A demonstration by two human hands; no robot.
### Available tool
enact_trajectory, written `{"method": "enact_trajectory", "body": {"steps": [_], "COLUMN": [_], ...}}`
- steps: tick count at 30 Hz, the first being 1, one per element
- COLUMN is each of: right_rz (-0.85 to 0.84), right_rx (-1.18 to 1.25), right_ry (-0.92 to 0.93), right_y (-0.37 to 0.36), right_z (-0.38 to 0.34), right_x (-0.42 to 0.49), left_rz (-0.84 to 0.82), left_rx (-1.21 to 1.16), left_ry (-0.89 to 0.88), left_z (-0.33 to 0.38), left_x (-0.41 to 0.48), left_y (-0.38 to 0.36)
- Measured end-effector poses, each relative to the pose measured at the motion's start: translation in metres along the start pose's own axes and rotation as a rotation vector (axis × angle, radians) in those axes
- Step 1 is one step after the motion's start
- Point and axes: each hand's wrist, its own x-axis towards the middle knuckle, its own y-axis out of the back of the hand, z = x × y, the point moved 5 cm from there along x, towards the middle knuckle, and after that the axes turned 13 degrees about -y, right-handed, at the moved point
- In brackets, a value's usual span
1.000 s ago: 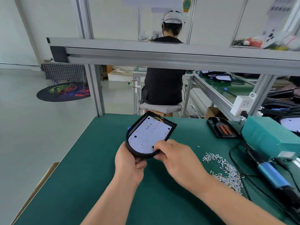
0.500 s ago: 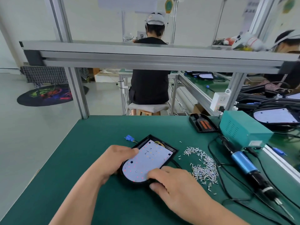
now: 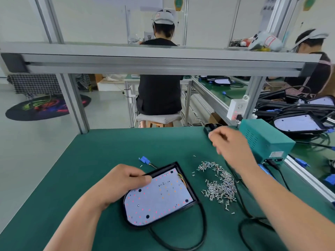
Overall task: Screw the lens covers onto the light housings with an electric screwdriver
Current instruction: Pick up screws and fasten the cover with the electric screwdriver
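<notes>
- Green bench mat: covers the worktop.
- Black D-shaped light housing with white LED board: lies flat on the mat, near centre.
- Left hand: grips the housing's far-left rim, thumb on the board.
- Right hand: raised at far right, well apart from the housing; blurred, so its grasp cannot be told.
- Heap of small silver screws: just right of the housing.

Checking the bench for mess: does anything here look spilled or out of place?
The screws lie loose in a scattered heap on the green mat, right of the light housing, a few strays apart from it. Nothing looks damaged.
</notes>
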Motion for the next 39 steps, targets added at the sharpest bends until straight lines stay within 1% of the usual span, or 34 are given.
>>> {"method": "enact_trajectory", "body": {"steps": [2,4,7,9,12,18,21,24,27,29,33,36,39], "right_rz": [0.061,0.041,0.01,-0.02,-0.087,-0.104,-0.087,-0.06,-0.029,-0.052,-0.161,-0.261,-0.349], "right_rx": [-0.177,-0.425,-0.791,-0.916,-1.004,-0.909,-0.887,-0.809,-0.719,-0.658,-0.571,-0.553,-0.528], "right_ry": [-0.076,-0.127,-0.141,-0.148,-0.165,-0.235,-0.258,-0.226,-0.122,-0.008,0.171,0.246,0.365], "right_y": [0.001,-0.004,-0.013,-0.019,-0.027,-0.022,-0.019,-0.018,-0.013,-0.011,-0.012,-0.013,-0.012], "right_z": [0.02,0.04,0.058,0.067,0.077,0.09,0.091,0.084,0.065,0.045,0.018,0.012,0.0], "right_x": [0.038,0.072,0.106,0.119,0.129,0.137,0.137,0.13,0.108,0.082,0.016,-0.021,-0.043], "left_rz": [-0.022,-0.049,-0.065,-0.077,-0.091,-0.091,-0.078,-0.081,-0.095,-0.073,0.05,0.048,0.041], "left_rx": [0.019,0.025,0.051,0.08,0.063,0.049,0.015,-0.052,-0.11,-0.119,-0.128,-0.121,-0.106], "left_ry": [-0.006,-0.014,-0.013,-0.019,-0.06,-0.107,-0.071,-0.03,0.026,0.035,0.035,0.041,0.062], "left_z": [0.0,0.003,0.006,0.008,0.011,0.016,0.014,0.008,0.004,0.004,0.005,0.007,0.006], "left_x": [0.001,0.002,0.006,0.007,0.008,0.007,0.005,0.006,0.006,0.006,0.008,0.008,0.009], "left_y": [-0.003,-0.007,-0.015,-0.02,-0.027,-0.036,-0.036,-0.038,-0.038,-0.036,-0.031,-0.029,-0.028]}}
